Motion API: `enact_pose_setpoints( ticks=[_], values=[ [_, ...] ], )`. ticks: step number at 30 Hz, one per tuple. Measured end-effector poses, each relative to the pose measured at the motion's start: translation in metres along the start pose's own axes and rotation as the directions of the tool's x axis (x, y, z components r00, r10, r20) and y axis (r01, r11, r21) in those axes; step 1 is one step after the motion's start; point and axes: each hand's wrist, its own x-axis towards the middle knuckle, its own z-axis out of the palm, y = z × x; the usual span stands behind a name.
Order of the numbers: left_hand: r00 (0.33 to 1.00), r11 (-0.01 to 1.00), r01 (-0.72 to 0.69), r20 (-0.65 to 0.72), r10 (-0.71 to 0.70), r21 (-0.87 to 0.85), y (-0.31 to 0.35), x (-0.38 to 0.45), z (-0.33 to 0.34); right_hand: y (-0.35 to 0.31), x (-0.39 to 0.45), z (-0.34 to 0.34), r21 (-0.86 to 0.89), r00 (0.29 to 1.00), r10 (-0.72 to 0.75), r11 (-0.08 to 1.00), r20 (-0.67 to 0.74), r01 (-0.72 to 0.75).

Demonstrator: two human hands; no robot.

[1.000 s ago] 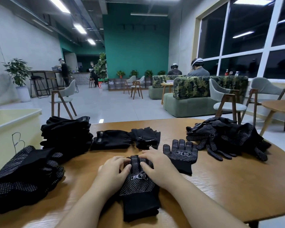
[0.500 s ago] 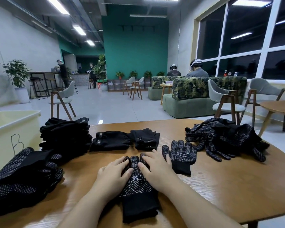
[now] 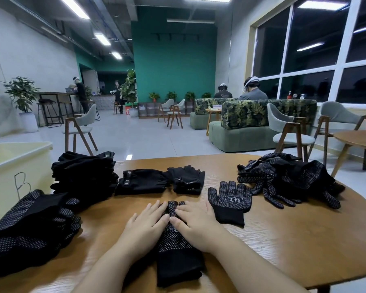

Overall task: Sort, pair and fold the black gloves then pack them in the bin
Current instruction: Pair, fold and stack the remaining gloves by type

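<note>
Near edge: black knit glove with white grip dots point(image 3: 175, 248) lies flat on the round wooden table point(image 3: 283, 240), cuff toward the camera, fingertips pointing away. Left hand point(image 3: 144, 225) and right hand point(image 3: 195, 224) both rest palm-down on it, fingers straight and slightly spread, nothing pinched; thumbs nearly meet over the glove's middle.

Just right of the right hand: single dotted black glove with a white printed label point(image 3: 230, 200), palm up, flat, untouched.

Far left, at the table edge: stack of dotted black gloves point(image 3: 28, 229). Behind it: taller stack of plain black gloves point(image 3: 82, 176).

Centre, beyond the hands: two plain black fleece gloves with small tags point(image 3: 159, 180), side by side.

Right: loose heap of dotted black gloves point(image 3: 290, 178), unsorted.

Off the table's left: pale yellow plastic bin marked "B" point(image 3: 13, 166); its inside can't be seen.
</note>
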Motion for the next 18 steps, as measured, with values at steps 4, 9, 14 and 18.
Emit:
enact_pose_setpoints(
  ticks=[4,9,14,18],
  values=[
    [0.999,0.974,-0.039,-0.041,0.030,-0.222,-0.007,-0.017,-0.006,0.004,-0.006,-0.005,0.072,0.999,-0.018,0.997,-0.044,0.021],
    [0.992,0.993,-0.113,0.055,0.114,-0.027,-0.019,-0.053,-0.010,0.012,-0.042,-0.004,0.236,0.983,-0.138,0.958,-0.123,0.164],
    [0.934,0.955,-0.294,0.220,0.281,0.028,-0.018,-0.074,-0.020,0.021,-0.076,-0.002,0.261,0.978,-0.209,0.945,0.007,0.200],
    [0.912,0.942,-0.326,0.289,0.290,0.084,-0.013,-0.075,-0.023,0.019,-0.081,-0.002,0.095,0.973,-0.227,0.970,0.046,0.222]
  ],
)
